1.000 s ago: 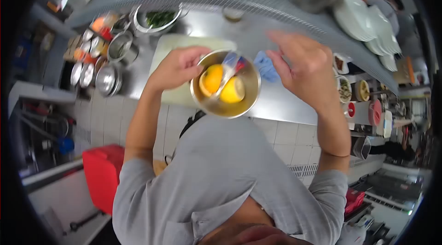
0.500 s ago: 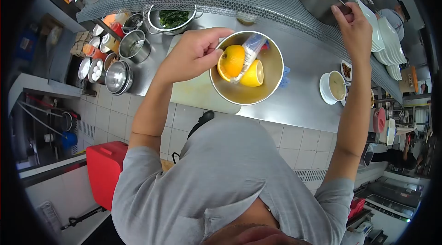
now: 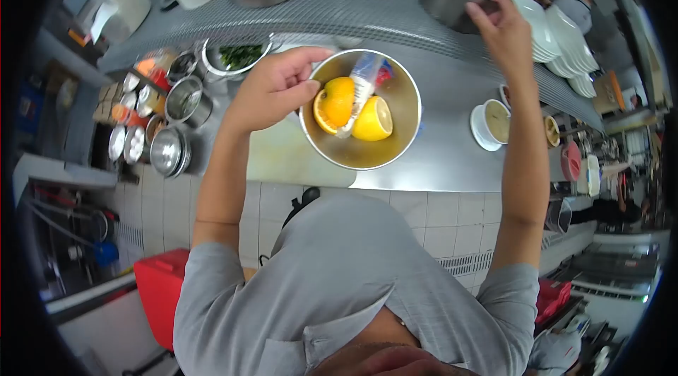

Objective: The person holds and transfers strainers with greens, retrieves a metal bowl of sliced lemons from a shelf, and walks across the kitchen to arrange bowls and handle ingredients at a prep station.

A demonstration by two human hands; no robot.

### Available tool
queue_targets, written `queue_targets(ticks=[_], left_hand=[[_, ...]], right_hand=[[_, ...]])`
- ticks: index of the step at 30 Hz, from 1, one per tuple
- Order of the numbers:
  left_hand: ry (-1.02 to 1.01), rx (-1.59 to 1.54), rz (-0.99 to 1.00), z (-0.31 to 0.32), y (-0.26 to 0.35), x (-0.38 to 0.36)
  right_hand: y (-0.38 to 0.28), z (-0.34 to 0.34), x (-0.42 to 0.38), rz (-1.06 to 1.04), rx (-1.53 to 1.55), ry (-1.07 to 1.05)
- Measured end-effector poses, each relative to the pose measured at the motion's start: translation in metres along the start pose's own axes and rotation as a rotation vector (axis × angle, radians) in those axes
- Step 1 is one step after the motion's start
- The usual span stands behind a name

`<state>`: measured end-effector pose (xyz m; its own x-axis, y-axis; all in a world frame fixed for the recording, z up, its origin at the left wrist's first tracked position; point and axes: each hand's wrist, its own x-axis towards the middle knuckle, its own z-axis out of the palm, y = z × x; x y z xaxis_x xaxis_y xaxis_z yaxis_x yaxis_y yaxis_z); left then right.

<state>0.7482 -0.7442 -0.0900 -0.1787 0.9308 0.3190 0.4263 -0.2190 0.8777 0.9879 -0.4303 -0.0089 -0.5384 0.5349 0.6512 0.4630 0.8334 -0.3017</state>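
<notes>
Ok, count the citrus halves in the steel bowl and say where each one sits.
2. The orange half lies at the left of the steel bowl, beside the left hand; the lemon half lies right of it. A plastic packet between them may hide more.

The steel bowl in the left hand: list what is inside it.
Inside the steel bowl lie two orange halves, cut sides showing, with a clear plastic packet leaning across them. The bowl's floor beneath the fruit is covered, so anything under it cannot be seen.

Steel counter (image 3: 452, 157) (cutting board (image 3: 296, 157), cup (image 3: 492, 124))
</notes>
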Motion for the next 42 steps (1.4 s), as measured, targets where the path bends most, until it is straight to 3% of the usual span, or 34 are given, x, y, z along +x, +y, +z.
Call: queue_targets(ticks=[5, 11, 17, 21, 26, 31, 33, 36, 38, 41, 42], left_hand=[[0.006, -0.243, 0.092, 0.001, 0.021, 0.053], [0.001, -0.191, 0.122, -0.007, 0.033, 0.098], [-0.020, -0.258, -0.035, 0.002, 0.037, 0.121], [-0.006, -0.163, 0.039, -0.010, 0.036, 0.125], [-0.002, -0.195, 0.082, -0.032, 0.078, 0.164], [0.031, -0.256, 0.072, -0.004, 0.100, 0.232], [0.009, -0.203, 0.019, 0.005, 0.096, 0.256], [0.016, -0.146, 0.004, 0.020, 0.083, 0.283], [0.055, 0.039, -0.007, 0.024, 0.075, 0.296], [0.048, 0.659, 0.069, 0.022, 0.059, 0.308], [0.058, 0.744, -0.018, 0.032, 0.081, 0.296]], right_hand=[[0.002, -0.003, 0.009, -0.002, 0.053, -0.011], [0.008, -0.010, 0.016, 0.016, 0.005, -0.011], [-0.007, -0.030, 0.025, -0.027, 0.018, 0.002], [-0.005, -0.024, 0.031, -0.047, 0.032, -0.043], [0.008, -0.008, 0.016, -0.047, 0.062, -0.097], [-0.013, 0.004, -0.021, 0.032, 0.315, 0.190], [-0.025, 0.009, -0.050, 0.117, 0.477, 0.287], [-0.042, 0.009, -0.105, 0.144, 0.487, 0.179], [-0.047, 0.009, -0.146, 0.178, 0.503, 0.096], [-0.043, 0.009, -0.211, 0.340, 0.537, 0.021], [-0.039, 0.004, -0.237, 0.399, 0.547, 0.000]])
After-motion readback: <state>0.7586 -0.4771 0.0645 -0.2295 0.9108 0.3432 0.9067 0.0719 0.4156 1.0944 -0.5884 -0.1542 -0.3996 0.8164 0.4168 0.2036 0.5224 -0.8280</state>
